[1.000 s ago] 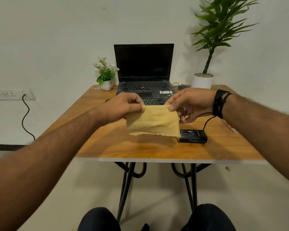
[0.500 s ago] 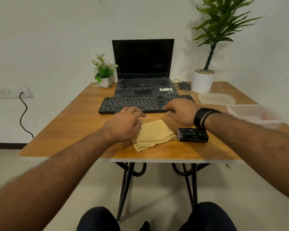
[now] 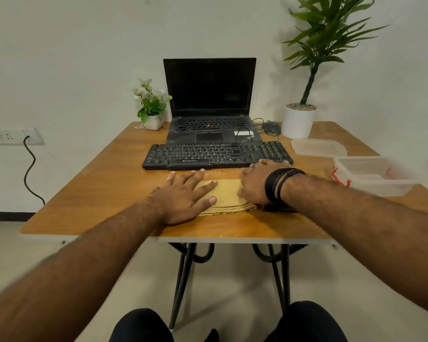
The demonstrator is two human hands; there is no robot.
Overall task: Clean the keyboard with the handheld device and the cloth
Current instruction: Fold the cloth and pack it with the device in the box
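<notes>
One cloth (image 3: 226, 193), tan, folded into layers with a frayed near edge, flat on the table (image 3: 89, 193) just in front of the keyboard (image 3: 215, 155). Two hands on it: left hand (image 3: 183, 196) spread flat, fingers straight, pressing the cloth's left part; right hand (image 3: 256, 185) palm down on the cloth's right edge, fingertips reaching to the keyboard's front right corner, fingers extended and gripping nothing that can be seen. Dark bands (image 3: 279, 183) around the right wrist. Handheld device (image 3: 278, 208) mostly hidden under the right wrist, only a dark sliver showing just right of the cloth.

One keyboard, black, full-size with number pad, lying crosswise; small white lettering on its front lip, seemingly "ZEBRONICS", barely legible. One laptop (image 3: 210, 104) directly behind the keyboard, lid open, screen dark, a white sticker on the palm rest with unreadable print. One mouse (image 3: 271, 127) behind the keyboard's right end. Two potted plants: a small flowering one (image 3: 150, 104) behind the keyboard's left end, a tall leafy one (image 3: 307, 70) in a white pot behind its right end. One clear plastic box (image 3: 373, 177) with red clips right of the keyboard, one clear lid (image 3: 316, 149) between box and tall plant. One wall socket (image 3: 10, 137) with a black cord, far left of the keyboard.
</notes>
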